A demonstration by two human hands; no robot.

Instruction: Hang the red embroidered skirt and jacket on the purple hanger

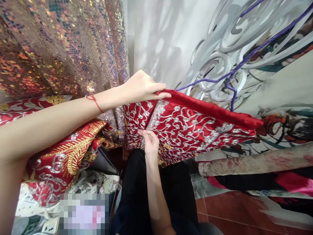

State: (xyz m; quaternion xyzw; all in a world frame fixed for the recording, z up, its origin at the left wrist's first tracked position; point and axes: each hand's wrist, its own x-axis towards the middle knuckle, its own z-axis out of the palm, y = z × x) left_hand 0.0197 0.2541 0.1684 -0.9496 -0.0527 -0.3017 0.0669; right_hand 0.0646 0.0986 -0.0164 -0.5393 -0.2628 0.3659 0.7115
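Observation:
A red skirt (186,127) with silver and gold embroidery hangs in front of me from a purple hanger (220,78). My left hand (144,85) pinches its smooth red waistband (210,109) near the left end, thumb and fingers closed on the cloth. Below that, a narrow slit (151,114) runs down from the waistband. At the slit's lower end, my right hand (151,142) is closed in a pinch on the skirt. Whether a small zip pull sits between those fingertips is hidden.
A sequined curtain-like cloth (80,39) hangs at the upper left. White scrollwork (220,65) stands behind the hanger. More red embroidered fabric (61,160) lies at the left, above a white power socket (51,226). Fabric rolls (244,161) lie at the right, over red floor tiles (227,209).

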